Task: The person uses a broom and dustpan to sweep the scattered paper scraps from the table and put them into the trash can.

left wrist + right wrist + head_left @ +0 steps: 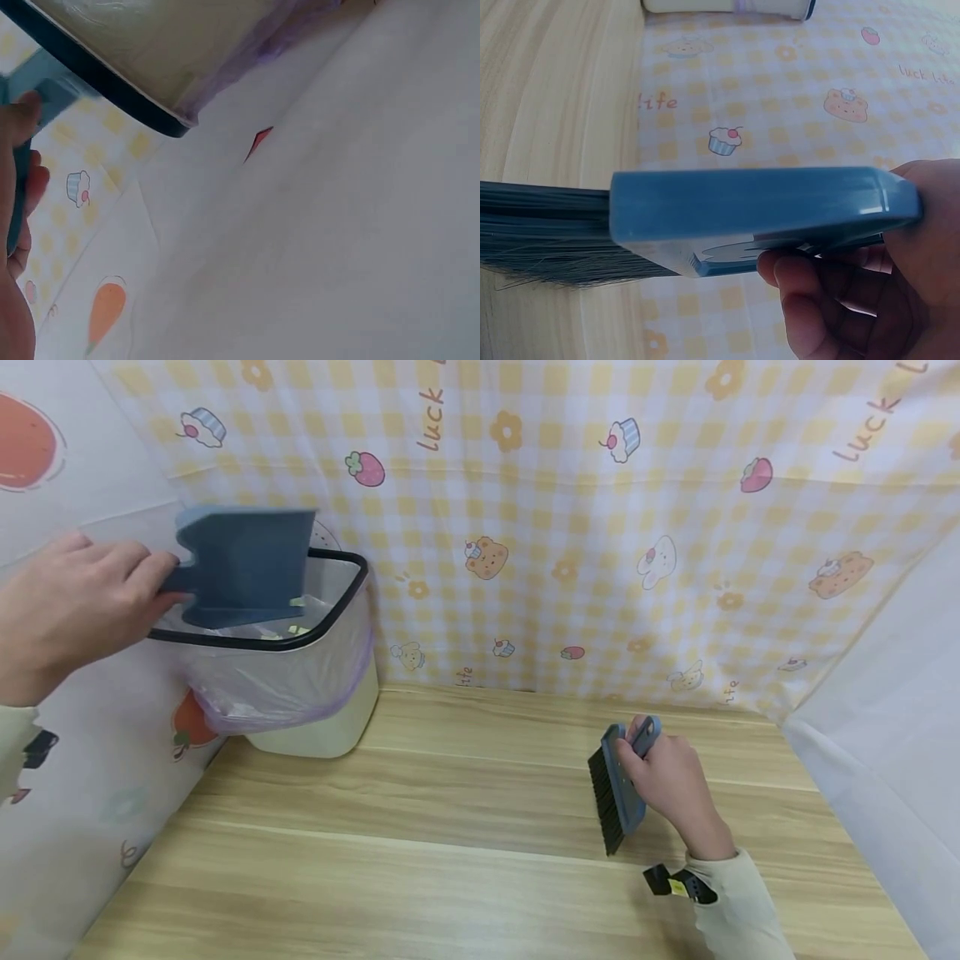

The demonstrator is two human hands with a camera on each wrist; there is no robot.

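My left hand (pixel 101 597) grips the handle of a blue dustpan (pixel 251 564), which is tilted on its side over the mouth of a bin (pixel 318 735). Small pale green bits (pixel 297 630) show inside the bin, under the pan's edge. In the left wrist view, fingers curl round the dustpan handle (pixel 21 187) beside the bin's dark rim (pixel 112 82). At the right, my right hand (pixel 671 777) holds a blue hand brush (pixel 622 785) by its handle, low over the wooden table. Its dark bristles (pixel 547 232) point left in the right wrist view.
The bin has a black rim (pixel 341 614) and a clear liner with a purple edge (pixel 300 714). It stands at the back left of the wooden table (pixel 450 827). A yellow checked cloth (pixel 570 518) hangs behind, with pale cloth walls at both sides.
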